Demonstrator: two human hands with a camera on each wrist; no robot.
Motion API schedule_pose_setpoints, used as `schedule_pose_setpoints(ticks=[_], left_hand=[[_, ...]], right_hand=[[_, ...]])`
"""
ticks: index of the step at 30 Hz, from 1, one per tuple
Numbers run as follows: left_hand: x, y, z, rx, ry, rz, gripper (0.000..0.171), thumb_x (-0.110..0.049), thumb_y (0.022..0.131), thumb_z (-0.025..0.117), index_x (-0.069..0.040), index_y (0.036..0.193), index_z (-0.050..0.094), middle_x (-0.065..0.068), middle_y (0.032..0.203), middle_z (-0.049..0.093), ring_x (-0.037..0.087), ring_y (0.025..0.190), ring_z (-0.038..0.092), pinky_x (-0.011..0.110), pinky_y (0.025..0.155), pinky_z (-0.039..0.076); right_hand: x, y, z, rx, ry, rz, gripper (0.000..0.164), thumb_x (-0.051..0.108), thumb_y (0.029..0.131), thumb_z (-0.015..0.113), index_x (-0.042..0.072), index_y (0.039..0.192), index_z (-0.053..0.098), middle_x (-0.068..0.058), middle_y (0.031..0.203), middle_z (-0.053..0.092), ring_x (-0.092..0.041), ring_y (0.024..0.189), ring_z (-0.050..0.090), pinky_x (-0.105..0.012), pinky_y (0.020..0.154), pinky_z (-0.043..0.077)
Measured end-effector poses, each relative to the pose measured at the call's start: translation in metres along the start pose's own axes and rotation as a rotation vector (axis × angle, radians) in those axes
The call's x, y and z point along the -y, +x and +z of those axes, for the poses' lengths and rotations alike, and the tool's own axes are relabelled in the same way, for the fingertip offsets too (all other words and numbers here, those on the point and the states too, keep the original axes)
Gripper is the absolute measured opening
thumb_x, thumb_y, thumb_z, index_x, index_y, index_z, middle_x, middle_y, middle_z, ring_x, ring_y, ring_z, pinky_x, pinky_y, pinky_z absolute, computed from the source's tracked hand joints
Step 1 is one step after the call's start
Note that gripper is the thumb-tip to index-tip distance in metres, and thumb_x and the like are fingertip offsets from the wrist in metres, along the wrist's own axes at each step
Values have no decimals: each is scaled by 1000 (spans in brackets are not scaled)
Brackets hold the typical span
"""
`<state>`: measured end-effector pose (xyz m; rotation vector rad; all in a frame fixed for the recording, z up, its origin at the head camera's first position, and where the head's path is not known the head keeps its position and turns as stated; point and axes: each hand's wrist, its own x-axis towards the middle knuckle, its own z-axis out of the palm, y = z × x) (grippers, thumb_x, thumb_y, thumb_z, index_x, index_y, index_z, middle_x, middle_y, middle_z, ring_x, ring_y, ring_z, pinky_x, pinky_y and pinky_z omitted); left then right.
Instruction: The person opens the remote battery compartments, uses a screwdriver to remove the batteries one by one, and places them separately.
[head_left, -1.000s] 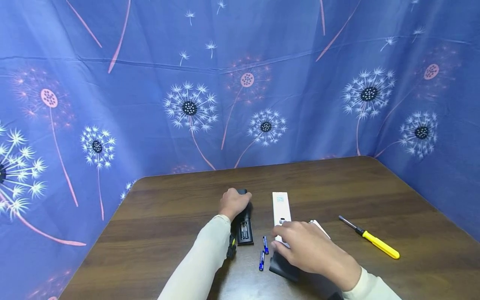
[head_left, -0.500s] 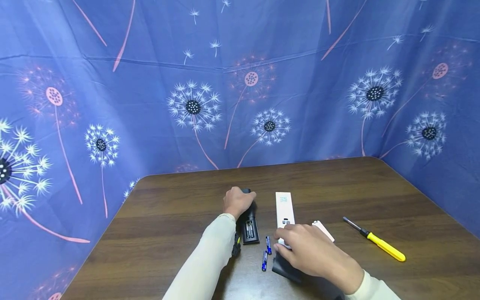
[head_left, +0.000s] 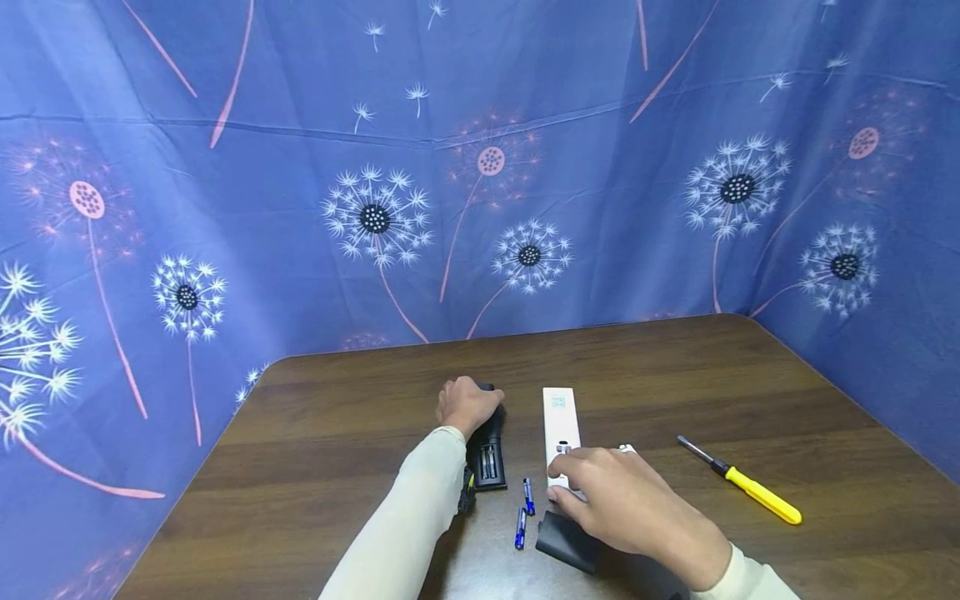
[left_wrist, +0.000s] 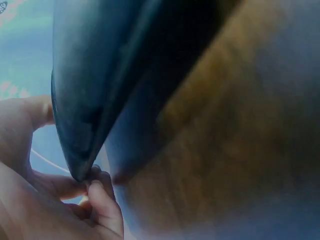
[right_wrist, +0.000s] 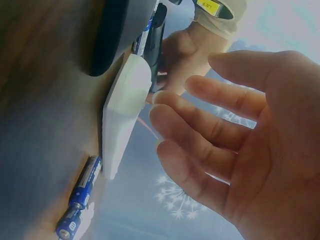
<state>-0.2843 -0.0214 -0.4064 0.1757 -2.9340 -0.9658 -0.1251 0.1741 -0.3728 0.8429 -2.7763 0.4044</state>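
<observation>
In the head view, my left hand [head_left: 467, 407] grips the far end of a black remote control [head_left: 489, 450] with its battery compartment uncovered. The left wrist view has the dark remote [left_wrist: 95, 90] large and blurred, fingers curled at its tip. Over the near half of a white remote control [head_left: 560, 417] hovers my right hand [head_left: 626, 500], fingers loosely bent. The right wrist view confirms an empty palm, fingers apart from the white remote [right_wrist: 125, 115]. Two blue batteries [head_left: 528, 496] lie between the remotes. More blue batteries [right_wrist: 82, 182] rest beyond the white remote, hidden under my right hand in the head view.
A dark curved piece [head_left: 567, 542] lies near my right hand. The end of a small white piece [head_left: 628, 448] shows beside the knuckles. Farther right is a yellow-handled screwdriver [head_left: 742, 482]. The wooden table [head_left: 360, 417] ends at a blue dandelion-print cloth [head_left: 450, 167].
The head view has shifted slightly. Both hands keep nearly the same place, the left on the black remote and the right over the white one.
</observation>
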Motion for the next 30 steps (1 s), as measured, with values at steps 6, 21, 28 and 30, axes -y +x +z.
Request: schedule_pose_setpoints(ticks=[6,21,28,30], left_hand=[[-1,-1,2,11,76,12,56,-46,83,73,-1,114,66,21,113,61,38,107,56,52,81,50],[9,0,-3,-22,94,12,71,-42,86,73,4,134,47,26,114,55,41,91,62,51,74,54],[11,5,-8,-8,97,34,73,-41,86,73,3,138,48,26,114,54,38,86,61,49,71,54],[10,6,-8,-6,106,49,73,-42,86,74,3,138,48,27,113,54,39,86,62,49,71,55]], right_hand=[[0,0,2,7,2,-2,8,31,92,72,23,94,70,19,78,58,2,67,54,-30,55,46],[8,5,6,55,59,21,13,30,93,71,19,100,73,16,80,61,0,69,56,-27,55,48],[6,10,10,17,40,16,13,29,92,72,18,98,73,16,78,61,-1,67,56,-28,54,47],[4,12,10,5,42,11,12,28,92,72,18,98,73,16,78,61,0,67,55,-27,54,47]])
